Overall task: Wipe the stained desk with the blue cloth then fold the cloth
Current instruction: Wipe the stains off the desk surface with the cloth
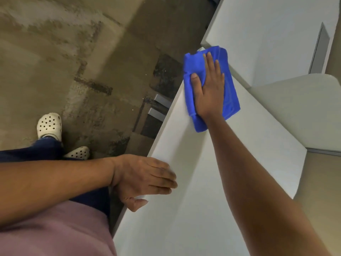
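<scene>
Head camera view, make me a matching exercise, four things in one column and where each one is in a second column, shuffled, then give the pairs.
Column one:
1. blue cloth
2. right hand
3. left hand
4. white clogs

Column two:
A. on the concrete floor
B. resting at the near edge of the white desk
C. pressed flat on top of the cloth
D. lying on the desk at its far end, partly over the edge

Pairs: 1-D, 2-C, 3-B, 4-A
</scene>
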`<act>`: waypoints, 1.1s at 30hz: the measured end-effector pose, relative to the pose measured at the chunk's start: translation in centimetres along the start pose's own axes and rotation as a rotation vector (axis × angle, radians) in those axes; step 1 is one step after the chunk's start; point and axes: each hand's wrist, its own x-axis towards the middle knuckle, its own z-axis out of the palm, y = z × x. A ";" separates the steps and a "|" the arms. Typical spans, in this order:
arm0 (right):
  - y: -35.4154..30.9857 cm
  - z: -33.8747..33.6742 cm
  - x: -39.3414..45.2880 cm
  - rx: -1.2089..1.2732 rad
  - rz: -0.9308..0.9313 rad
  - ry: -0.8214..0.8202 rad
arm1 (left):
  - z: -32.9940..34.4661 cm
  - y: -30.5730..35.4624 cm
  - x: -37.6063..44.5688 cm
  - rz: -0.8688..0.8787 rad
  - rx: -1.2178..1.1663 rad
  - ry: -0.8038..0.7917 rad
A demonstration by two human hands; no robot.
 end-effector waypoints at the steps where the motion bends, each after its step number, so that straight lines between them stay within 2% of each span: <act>1: -0.5 0.3 -0.7 -0.031 0.054 0.023 | -0.1 0.0 0.0 0.007 0.006 -0.001; 4: -2.4 1.7 -4.5 -0.119 0.110 0.040 | -0.3 -0.2 0.1 0.016 -0.007 0.017; 9: -0.2 1.8 -12.8 -0.097 -0.121 -0.073 | -0.2 -0.1 0.0 -0.012 -0.034 0.043; 11: 2.4 0.6 -13.3 -0.055 -0.120 -0.094 | -0.1 0.0 -0.1 -0.017 -0.024 0.044; 17: 7.7 -2.9 -7.2 0.045 0.247 0.034 | -0.1 0.0 -0.3 -0.003 0.058 0.040; 21: 7.7 -3.6 -2.5 0.067 0.203 0.055 | -0.1 -0.2 -0.2 0.019 0.086 0.036; 28: 4.6 -2.9 3.0 -0.066 0.179 0.065 | -0.1 -0.2 -0.2 -0.005 0.105 -0.023; 30: 3.4 -2.7 3.9 -0.071 0.189 0.051 | -0.1 0.3 -0.4 -0.075 0.107 0.035; 31: 2.9 -2.6 4.4 -0.063 0.194 0.039 | 0.0 0.8 -0.6 -0.175 0.038 0.105; 33: 1.4 -2.2 5.5 -0.024 0.211 0.013 | 0.4 2.2 -0.1 -0.569 -0.256 0.307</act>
